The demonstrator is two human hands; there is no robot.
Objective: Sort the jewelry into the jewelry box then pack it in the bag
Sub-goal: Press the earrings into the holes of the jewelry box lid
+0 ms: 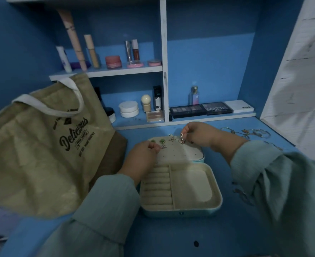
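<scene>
jewelry box [180, 184]: lay open mid-table, near front edge, earrings pinned on lid panel
right hand [199, 135]: pinched gold earring [181, 139] over lid's far edge
left hand [143, 154]: pinched small earring [163, 146] at lid's left side
bag [41, 145]: stood at table's left edge
bracelets [253, 133]: far-right corner

one view only — a wide-angle camera on the person's head, looking forward and down, close over the blue desk [171, 236]; it faces the shelves [116, 71] at the back — straight lines bow near the edges.
</scene>
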